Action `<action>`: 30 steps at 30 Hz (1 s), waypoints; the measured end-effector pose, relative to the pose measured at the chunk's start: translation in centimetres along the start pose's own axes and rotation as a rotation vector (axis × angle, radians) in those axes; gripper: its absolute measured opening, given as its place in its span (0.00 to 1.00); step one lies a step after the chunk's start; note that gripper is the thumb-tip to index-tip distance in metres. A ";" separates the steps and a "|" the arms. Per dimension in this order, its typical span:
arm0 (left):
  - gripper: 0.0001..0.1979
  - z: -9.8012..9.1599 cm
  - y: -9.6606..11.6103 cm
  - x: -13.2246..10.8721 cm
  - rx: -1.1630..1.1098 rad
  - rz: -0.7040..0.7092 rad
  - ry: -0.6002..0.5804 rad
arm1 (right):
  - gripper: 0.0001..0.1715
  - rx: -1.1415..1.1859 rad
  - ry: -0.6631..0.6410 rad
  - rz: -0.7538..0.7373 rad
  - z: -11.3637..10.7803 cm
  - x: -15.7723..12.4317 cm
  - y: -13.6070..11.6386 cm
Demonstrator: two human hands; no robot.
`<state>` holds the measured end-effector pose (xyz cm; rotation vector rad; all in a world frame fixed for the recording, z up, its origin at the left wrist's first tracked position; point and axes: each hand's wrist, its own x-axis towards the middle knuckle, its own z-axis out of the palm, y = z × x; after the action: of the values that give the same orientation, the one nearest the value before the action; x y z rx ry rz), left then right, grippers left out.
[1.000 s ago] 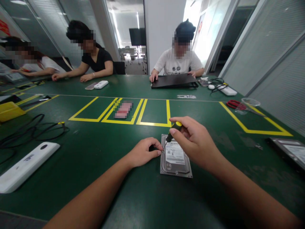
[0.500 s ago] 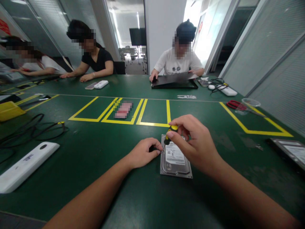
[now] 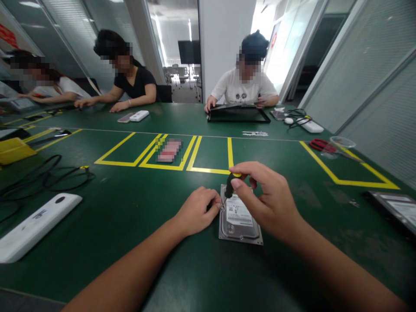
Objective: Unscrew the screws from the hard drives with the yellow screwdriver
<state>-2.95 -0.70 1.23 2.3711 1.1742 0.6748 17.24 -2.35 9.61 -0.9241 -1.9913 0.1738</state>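
A silver hard drive (image 3: pixel 240 232) with a white label lies flat on the green table in front of me. My right hand (image 3: pixel 268 195) is closed round a small black-and-yellow screwdriver (image 3: pixel 229 185), held tilted over the drive. The screwdriver's thin shaft points down at a screw spot on the drive's left edge. Beside that edge is my left hand (image 3: pixel 199 210), its thumb and fingers pinched together close to the shaft's tip. Whether anything sits between those fingertips is hidden.
Another hard drive (image 3: pixel 394 208) lies at the right, near small screws (image 3: pixel 354 203). Red-handled scissors (image 3: pixel 325 146) lie by a clear dish (image 3: pixel 342 141). At left are a white power bank (image 3: pixel 39 229) and black cables (image 3: pixel 48 173). Across the table, a person handles a black-framed panel (image 3: pixel 238 114).
My left fingers have drawn closer together at the drive's edge. The screwdriver has turned a little in my right hand, which sits slightly lower. Across the table, the person's dark sheet has tilted.
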 end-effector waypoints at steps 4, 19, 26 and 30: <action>0.07 0.4 -0.2 0.0 0.014 -0.023 -0.006 | 0.07 0.018 0.031 -0.028 0.1 0.1 0.0; 0.13 0.9 -0.7 0.0 0.069 -0.066 -0.072 | 0.06 0.015 0.041 -0.016 0.4 -0.2 -0.1; 0.14 1.0 -0.8 0.1 0.071 -0.067 -0.077 | 0.03 0.015 0.084 -0.058 0.6 -0.3 0.1; 0.14 1.0 -0.7 0.1 0.087 -0.072 -0.073 | 0.06 -0.022 0.085 -0.035 0.5 -0.4 -0.1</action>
<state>-2.77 -0.36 0.10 2.3897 1.2748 0.5196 16.97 -2.58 9.09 -0.8952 -1.9335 0.0917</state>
